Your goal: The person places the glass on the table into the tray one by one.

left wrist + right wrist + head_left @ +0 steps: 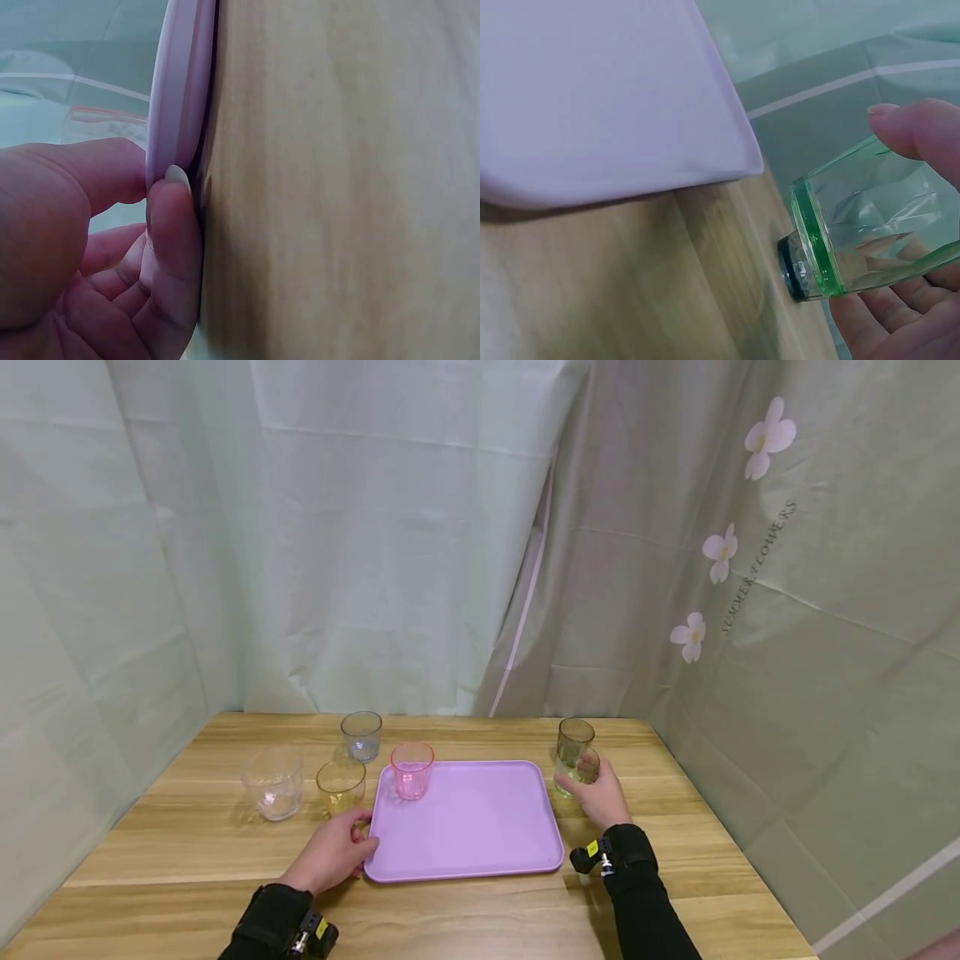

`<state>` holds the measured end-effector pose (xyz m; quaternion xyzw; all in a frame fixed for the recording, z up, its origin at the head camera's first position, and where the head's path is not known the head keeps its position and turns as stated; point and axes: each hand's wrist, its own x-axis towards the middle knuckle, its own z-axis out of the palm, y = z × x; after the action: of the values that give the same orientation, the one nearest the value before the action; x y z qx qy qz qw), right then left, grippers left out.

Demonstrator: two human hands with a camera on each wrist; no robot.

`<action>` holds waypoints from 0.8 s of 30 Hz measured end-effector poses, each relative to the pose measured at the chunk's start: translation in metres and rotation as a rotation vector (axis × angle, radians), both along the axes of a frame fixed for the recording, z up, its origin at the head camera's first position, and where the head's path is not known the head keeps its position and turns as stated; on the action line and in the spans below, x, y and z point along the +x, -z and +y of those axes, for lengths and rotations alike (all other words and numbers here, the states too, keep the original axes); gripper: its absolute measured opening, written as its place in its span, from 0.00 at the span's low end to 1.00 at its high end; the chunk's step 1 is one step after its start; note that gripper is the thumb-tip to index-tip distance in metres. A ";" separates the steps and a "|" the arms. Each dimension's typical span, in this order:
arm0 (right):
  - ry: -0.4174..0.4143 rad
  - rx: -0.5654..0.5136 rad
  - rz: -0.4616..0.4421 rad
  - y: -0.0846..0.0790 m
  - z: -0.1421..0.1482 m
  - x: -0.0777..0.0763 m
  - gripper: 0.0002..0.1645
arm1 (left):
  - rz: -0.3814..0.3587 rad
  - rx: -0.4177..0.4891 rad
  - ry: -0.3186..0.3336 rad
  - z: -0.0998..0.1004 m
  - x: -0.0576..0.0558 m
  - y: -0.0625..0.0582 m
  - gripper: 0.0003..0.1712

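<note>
A lavender tray (480, 831) lies on the wooden table, with a pink-rimmed glass (412, 774) standing in its back left corner. My left hand (330, 852) pinches the tray's left rim near the front corner; the left wrist view has the rim (176, 90) between thumb and finger. Right of the tray, my right hand (602, 797) holds a green glass (877, 217), thumb on one side and fingers on the other. Whether this glass touches the table I cannot tell. Just behind it stands a darker brownish glass (575, 735).
Left of the tray stand a yellow glass (340, 787), a large clear glass (274, 787) and a blue-grey glass (362, 739). The yellow one is close to my left hand. Curtains (390, 543) hang along the table's back and sides.
</note>
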<state>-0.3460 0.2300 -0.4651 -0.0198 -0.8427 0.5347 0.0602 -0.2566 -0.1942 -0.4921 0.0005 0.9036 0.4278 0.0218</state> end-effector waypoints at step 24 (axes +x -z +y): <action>-0.025 0.000 -0.010 -0.017 -0.012 -0.001 0.52 | 0.006 -0.007 0.001 0.000 0.001 0.000 0.29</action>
<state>-0.3473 0.2179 -0.4485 -0.0120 -0.8431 0.5354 0.0491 -0.2560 -0.1945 -0.4921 0.0021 0.9052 0.4246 0.0191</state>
